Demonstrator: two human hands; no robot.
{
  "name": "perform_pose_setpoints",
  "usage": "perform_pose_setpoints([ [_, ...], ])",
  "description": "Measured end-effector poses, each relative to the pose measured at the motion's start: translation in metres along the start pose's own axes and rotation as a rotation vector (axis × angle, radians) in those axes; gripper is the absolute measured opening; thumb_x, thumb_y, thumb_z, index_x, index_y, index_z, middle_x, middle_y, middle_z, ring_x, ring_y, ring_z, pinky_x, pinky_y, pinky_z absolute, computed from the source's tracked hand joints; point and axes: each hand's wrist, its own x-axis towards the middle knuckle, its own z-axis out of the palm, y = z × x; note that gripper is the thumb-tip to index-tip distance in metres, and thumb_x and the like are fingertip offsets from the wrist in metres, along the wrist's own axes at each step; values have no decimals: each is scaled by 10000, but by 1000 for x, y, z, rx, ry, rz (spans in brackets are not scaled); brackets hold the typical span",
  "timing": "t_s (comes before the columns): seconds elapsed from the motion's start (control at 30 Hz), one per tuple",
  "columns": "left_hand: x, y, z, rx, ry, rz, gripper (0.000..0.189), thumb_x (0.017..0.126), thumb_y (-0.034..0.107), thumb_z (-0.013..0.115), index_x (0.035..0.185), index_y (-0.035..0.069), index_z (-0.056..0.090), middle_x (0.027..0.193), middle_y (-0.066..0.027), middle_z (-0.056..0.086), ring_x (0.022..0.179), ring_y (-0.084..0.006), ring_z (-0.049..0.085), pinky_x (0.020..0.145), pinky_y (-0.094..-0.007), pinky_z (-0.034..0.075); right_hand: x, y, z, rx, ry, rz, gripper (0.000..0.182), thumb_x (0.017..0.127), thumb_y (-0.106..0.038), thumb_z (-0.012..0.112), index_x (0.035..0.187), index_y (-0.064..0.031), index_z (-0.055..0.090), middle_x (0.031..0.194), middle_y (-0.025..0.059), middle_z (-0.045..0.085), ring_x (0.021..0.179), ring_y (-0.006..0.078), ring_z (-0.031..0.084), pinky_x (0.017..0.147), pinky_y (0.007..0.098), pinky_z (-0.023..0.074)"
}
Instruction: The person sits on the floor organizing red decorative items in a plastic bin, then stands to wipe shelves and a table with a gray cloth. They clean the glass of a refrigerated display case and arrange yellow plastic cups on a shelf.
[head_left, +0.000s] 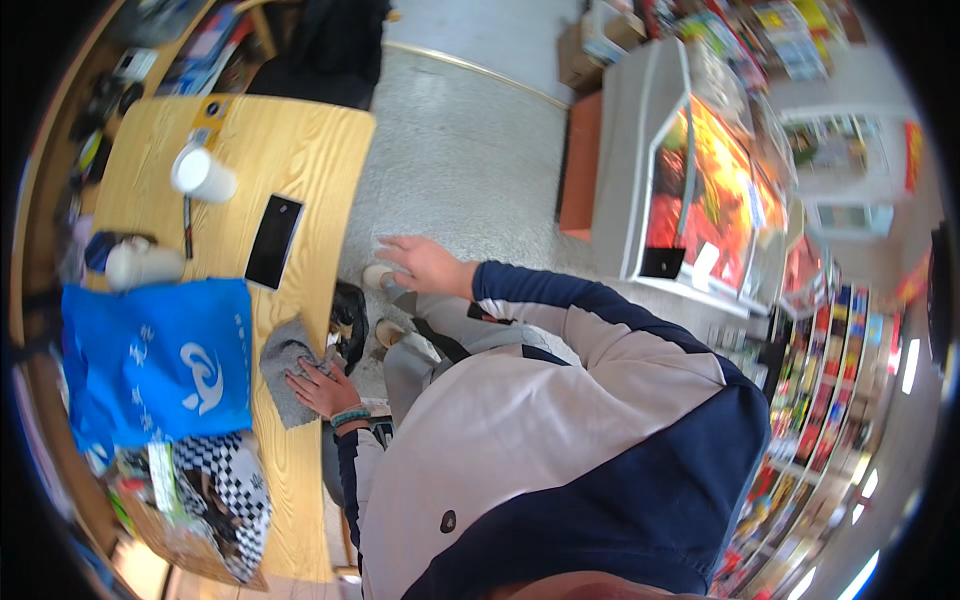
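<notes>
My left hand (324, 388), a turquoise bead bracelet at its wrist, lies on a crumpled grey cloth (289, 367) at the near edge of a light wood table (315, 157). Its fingers are bent over the cloth. Farther right, my right hand (427, 264) hangs in the air over my legs, holding nothing, fingers apart. Beside the cloth sits a blue bag (157, 360) with white printing. A black smartphone (274, 241) lies flat on the table, screen up. Close to it are a white cup (202, 176) and a dark pen (187, 227).
A whitish bottle-like container (142, 264) stands behind the blue bag. Nearer me is a basket (180, 547) with a black-and-white checkered cloth (244, 480). A black plastic bag (351, 322) hangs or stands below the table edge. Across the floor stands a lit display case (637, 150).
</notes>
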Motion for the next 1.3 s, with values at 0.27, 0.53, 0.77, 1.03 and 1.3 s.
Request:
perform_pose_setpoints([
  [0.27, 56, 83, 4, -21, -44, 443, 576, 786, 178, 577, 1310, 147, 339, 1391, -191, 261, 1284, -346, 256, 988, -489, 259, -113, -20, -18, 40, -156, 354, 356, 745, -184, 568, 1084, -78, 551, 981, 153, 593, 870, 336, 575, 763, 415, 459],
  [0.53, 61, 76, 8, -383, -175, 437, 513, 782, 105, 457, 1286, 33, 392, 1297, -287, 355, 1200, -425, 333, 1009, -443, 264, -137, 15, -55, 84, -8, 373, 336, 774, -194, 564, 1077, -50, 550, 949, 158, 595, 805, 332, 584, 722, 412, 461],
  [0.77, 36, 194, -28, -520, -151, 469, 494, 759, 130, 518, 1232, 2, 457, 1171, -251, 501, 1065, -399, 487, 894, -414, 401, -172, 96, -118, 244, 71, 490, 364, 788, -237, 561, 1101, -51, 549, 871, 168, 617, 797, 326, 596, 689, 408, 467],
  [1.03, 4, 539, -91, -991, -590, 691, 704, 749, 111, 602, 1337, -37, 243, 1202, -284, 465, 1093, -399, 482, 888, -392, 406, -218, 185, -269, 1115, 303, 745, 595, 808, -449, 548, 1194, -2, 477, 883, 168, 631, 859, 290, 601, 735, 361, 474],
  [1.3, 6, 713, -73, -913, -416, 1275, 531, 790, 132, 593, 1261, -9, 392, 1219, -241, 468, 1120, -369, 467, 920, -382, 394, -316, 296, -367, 621, 1204, 864, 238, 806, -183, 557, 962, -4, 572, 746, 54, 577, 674, 150, 528, 584, 293, 435],
])
